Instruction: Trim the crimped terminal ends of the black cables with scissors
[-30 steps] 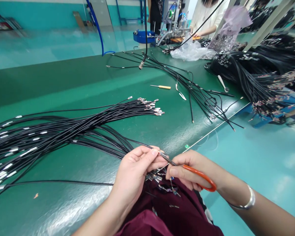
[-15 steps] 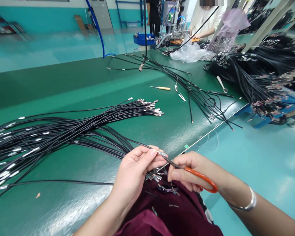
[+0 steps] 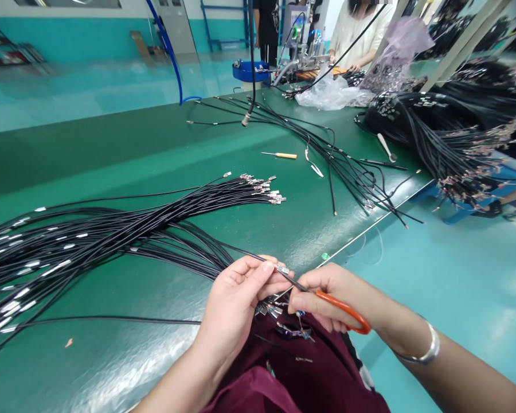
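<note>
My left hand pinches the metal-tipped end of a thin black cable between thumb and fingertips, just over the near edge of the green table. My right hand grips small orange-handled scissors, whose blades point left and meet the cable's terminal. Below both hands, several cable ends with metal terminals hang over a dark red cloth on my lap. A large bundle of black cables fans out across the table to the left.
A wooden-handled tool lies mid-table beside loose black cables. A heap of cables and a clear plastic bag sit at the far right. Other people stand at a machine at the back. Teal floor lies to the right.
My right hand with the scissors has shifted slightly left, toward the cable terminal. My left hand keeps its pinch on the cable end.
</note>
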A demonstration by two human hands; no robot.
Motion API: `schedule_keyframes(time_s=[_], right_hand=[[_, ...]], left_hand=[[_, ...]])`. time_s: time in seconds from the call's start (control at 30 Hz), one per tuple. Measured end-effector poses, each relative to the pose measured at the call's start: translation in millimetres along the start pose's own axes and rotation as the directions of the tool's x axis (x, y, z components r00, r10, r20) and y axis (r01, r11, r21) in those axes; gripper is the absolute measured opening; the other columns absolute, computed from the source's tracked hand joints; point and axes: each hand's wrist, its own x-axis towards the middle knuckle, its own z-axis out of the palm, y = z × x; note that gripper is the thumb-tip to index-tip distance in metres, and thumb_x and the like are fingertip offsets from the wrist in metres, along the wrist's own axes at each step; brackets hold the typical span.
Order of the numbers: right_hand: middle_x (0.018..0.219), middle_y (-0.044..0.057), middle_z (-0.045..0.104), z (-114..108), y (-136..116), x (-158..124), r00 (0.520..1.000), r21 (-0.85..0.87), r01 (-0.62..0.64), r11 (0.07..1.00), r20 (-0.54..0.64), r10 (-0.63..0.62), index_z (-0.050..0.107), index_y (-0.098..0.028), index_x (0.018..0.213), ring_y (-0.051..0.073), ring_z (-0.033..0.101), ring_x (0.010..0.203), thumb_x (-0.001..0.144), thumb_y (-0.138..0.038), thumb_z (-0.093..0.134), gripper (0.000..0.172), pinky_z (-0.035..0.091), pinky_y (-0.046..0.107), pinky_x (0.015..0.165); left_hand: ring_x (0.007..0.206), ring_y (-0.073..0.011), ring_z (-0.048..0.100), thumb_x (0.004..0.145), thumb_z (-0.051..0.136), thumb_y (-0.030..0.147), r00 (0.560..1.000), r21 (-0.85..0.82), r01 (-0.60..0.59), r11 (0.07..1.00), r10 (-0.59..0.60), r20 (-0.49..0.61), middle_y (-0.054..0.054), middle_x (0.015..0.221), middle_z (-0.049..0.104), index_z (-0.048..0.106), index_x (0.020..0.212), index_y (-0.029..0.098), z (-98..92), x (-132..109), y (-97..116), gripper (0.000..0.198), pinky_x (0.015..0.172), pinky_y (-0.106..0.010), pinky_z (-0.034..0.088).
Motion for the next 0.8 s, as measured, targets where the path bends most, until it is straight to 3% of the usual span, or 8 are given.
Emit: schedule_keyframes(time_s=[0.13, 0.23, 0.37, 0.5, 0.57, 0.67, 0.73, 0.8], right_hand=[[0.047, -0.007, 0.051, -3, 8, 1, 0.984, 0.133, 0.137, 0.982, -0.131, -0.12, 0.064, -0.015, 0.081, 0.005, 0.044, 0.038, 0.081, -0.044, 0.063, 0.029, 0.036, 0.015, 0.037], [0.071, -0.002, 0.062, 1, 7, 7, 0.864, 0.173, 0.372, 0.912, -0.424, -0.272, 0.062, -0.018, 0.09, 0.008, 0.057, 0.062, 0.078, -0.032, 0.069, 0.019, 0.048, 0.019, 0.06], [0.086, 0.001, 0.064, 9, -7, 23, 0.762, 0.198, 0.497, 0.845, -0.565, -0.315, 0.058, -0.02, 0.093, 0.013, 0.062, 0.081, 0.077, -0.028, 0.069, 0.021, 0.05, 0.027, 0.077], [0.082, 0.0, 0.064, 7, -19, 32, 0.742, 0.206, 0.51, 0.835, -0.597, -0.305, 0.058, -0.019, 0.091, 0.013, 0.063, 0.078, 0.076, -0.027, 0.068, 0.019, 0.05, 0.028, 0.076], [0.08, 0.0, 0.064, 3, -23, 32, 0.752, 0.205, 0.501, 0.841, -0.583, -0.306, 0.058, -0.018, 0.091, 0.013, 0.063, 0.076, 0.076, -0.026, 0.068, 0.02, 0.05, 0.028, 0.075], [0.077, -0.001, 0.062, -2, -29, 31, 0.756, 0.203, 0.501, 0.841, -0.576, -0.311, 0.058, -0.018, 0.091, 0.011, 0.061, 0.07, 0.075, -0.026, 0.069, 0.021, 0.049, 0.026, 0.071], [0.075, -0.003, 0.06, -2, -32, 30, 0.759, 0.208, 0.499, 0.841, -0.573, -0.308, 0.058, -0.018, 0.092, 0.01, 0.059, 0.068, 0.076, -0.027, 0.069, 0.022, 0.048, 0.025, 0.068], [0.074, -0.003, 0.059, 0, -35, 30, 0.767, 0.215, 0.494, 0.843, -0.564, -0.306, 0.058, -0.018, 0.093, 0.01, 0.058, 0.068, 0.076, -0.027, 0.068, 0.021, 0.047, 0.025, 0.068]], left_hand=[[0.081, -0.0148, 0.068, 0.077, 0.07, 0.017, 0.999, -0.069, -0.044, 0.997, 0.042, -0.023, -0.004, 0.084, 0.072, 0.071, 0.077, 0.013, -0.9, 5, -4, 0.005, 0.082, -0.026, 0.055], [0.078, -0.0132, 0.067, 0.074, 0.072, 0.017, 0.999, -0.119, -0.042, 0.992, 0.038, -0.036, -0.003, 0.081, 0.071, 0.073, 0.083, 0.015, -2.0, 12, -8, 0.009, 0.084, -0.026, 0.054], [0.075, -0.0127, 0.067, 0.073, 0.073, 0.019, 1.0, -0.116, -0.01, 0.993, 0.008, -0.016, -0.003, 0.079, 0.071, 0.073, 0.081, 0.015, -1.5, 15, -6, 0.009, 0.081, -0.027, 0.054], [0.047, -0.0125, 0.06, 0.078, 0.068, 0.03, 0.998, 0.215, 0.059, 0.975, -0.063, 0.013, -0.003, 0.064, 0.067, 0.072, 0.082, 0.014, -1.1, 2, 5, 0.018, 0.05, -0.025, 0.051], [0.047, -0.0133, 0.058, 0.078, 0.067, 0.03, 0.983, 0.534, -0.137, 0.834, 0.18, -0.029, -0.004, 0.065, 0.068, 0.074, 0.085, 0.018, -2.2, -5, 13, 0.015, 0.048, -0.025, 0.048], [0.077, -0.0192, 0.061, 0.072, 0.072, 0.019, 0.716, 0.801, -0.503, 0.326, 0.676, 0.175, -0.004, 0.082, 0.07, 0.076, 0.09, 0.027, -4.2, -4, 20, 0.02, 0.076, -0.029, 0.047], [0.087, -0.0212, 0.059, 0.072, 0.072, 0.016, 0.62, 0.809, -0.575, 0.126, 0.711, 0.33, -0.004, 0.089, 0.07, 0.074, 0.099, 0.03, -4.5, 2, 22, 0.031, 0.083, -0.031, 0.044], [0.086, -0.0209, 0.059, 0.074, 0.069, 0.015, 0.63, 0.795, -0.595, 0.114, 0.682, 0.373, -0.004, 0.088, 0.07, 0.072, 0.103, 0.029, -3.8, 9, 21, 0.032, 0.081, -0.031, 0.044]])
